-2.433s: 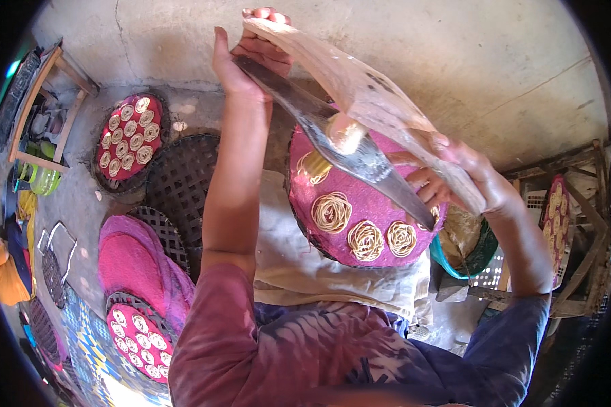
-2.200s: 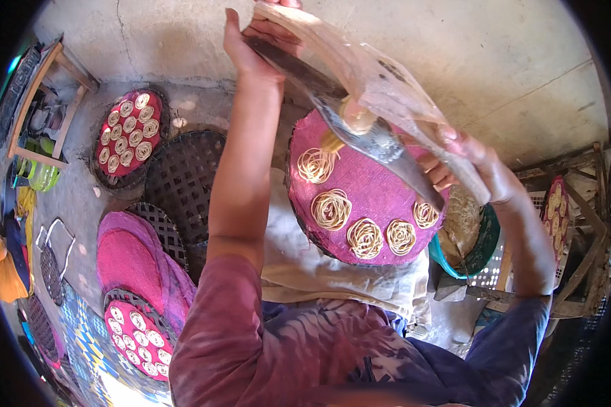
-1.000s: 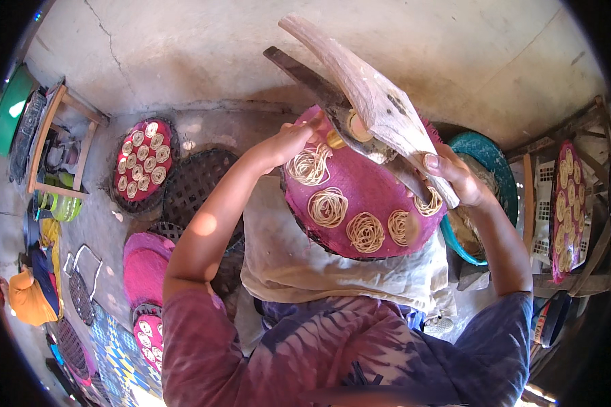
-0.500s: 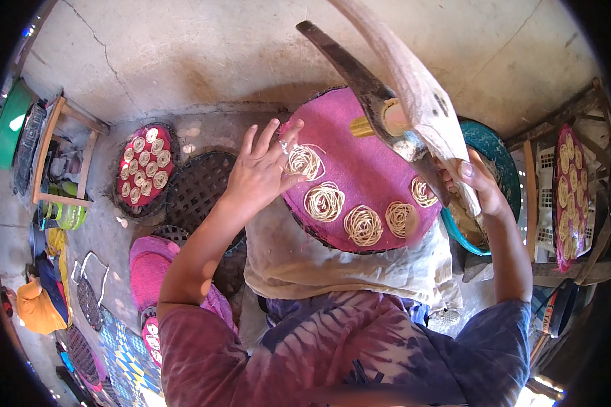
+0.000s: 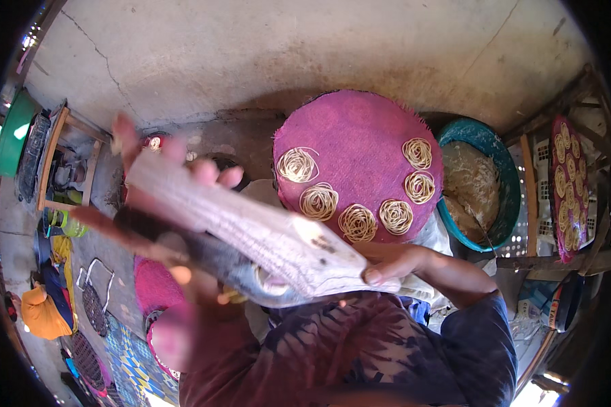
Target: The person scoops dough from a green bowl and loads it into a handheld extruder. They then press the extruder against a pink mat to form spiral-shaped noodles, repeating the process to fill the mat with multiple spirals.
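Note:
Across my front lies a wooden hand press (image 5: pixel 265 234), two long handles together, the dark one beneath the pale one. My right hand (image 5: pixel 390 263) grips the handles' right end. At the other end is my left hand (image 5: pixel 173 152), smeared by motion, its fingers spread; the press partly covers its palm, and I cannot tell whether they touch. Beyond the press, a round tray covered in pink cloth (image 5: pixel 360 152) carries several coiled nests of pale dough strands (image 5: pixel 319 201) along its near and side edges.
A teal tub of dough (image 5: pixel 512 176) stands right of the tray. Another nest-covered pink tray (image 5: pixel 569 190) leans at far right. At left are a wooden stool frame (image 5: pixel 64 159), a green basin (image 5: pixel 15 132) and a pink cloth (image 5: pixel 157 281). A wall (image 5: pixel 278 61) rises behind.
The press has swung from above the tray down and left, in front of my body. My right hand came nearer with it; my left hand left the tray and moved left. More nests show.

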Tool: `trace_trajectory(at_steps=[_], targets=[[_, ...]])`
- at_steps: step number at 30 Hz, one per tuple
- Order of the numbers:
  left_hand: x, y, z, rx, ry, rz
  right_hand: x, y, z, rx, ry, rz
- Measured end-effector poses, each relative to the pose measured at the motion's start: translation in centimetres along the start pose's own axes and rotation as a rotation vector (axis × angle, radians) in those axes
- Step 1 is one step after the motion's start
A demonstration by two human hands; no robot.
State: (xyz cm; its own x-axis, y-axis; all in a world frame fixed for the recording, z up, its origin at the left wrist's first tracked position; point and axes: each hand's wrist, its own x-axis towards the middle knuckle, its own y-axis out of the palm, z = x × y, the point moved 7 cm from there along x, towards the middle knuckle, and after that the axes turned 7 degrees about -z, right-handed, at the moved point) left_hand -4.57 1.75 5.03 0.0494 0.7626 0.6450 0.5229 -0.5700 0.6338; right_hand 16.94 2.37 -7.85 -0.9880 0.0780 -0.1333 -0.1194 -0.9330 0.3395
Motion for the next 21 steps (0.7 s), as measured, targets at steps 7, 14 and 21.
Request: trace_trajectory(at_steps=[7,14,21], targets=[[-7.5,-0.3,-2.2,0.277,0.164,-0.185,3.1,-9.8,3.4,-0.926,-0.21,-0.756],[-11.5,-2.6,6.2,0.197,-0.243,-0.147,6.0,-15.3,2.5,-1.601,-0.316,-0.963],[-11.6,-3.7,5.2,0.059,-0.159,-0.225,8.0,-14.1,2.6,-1.838,-0.307,-0.901]])
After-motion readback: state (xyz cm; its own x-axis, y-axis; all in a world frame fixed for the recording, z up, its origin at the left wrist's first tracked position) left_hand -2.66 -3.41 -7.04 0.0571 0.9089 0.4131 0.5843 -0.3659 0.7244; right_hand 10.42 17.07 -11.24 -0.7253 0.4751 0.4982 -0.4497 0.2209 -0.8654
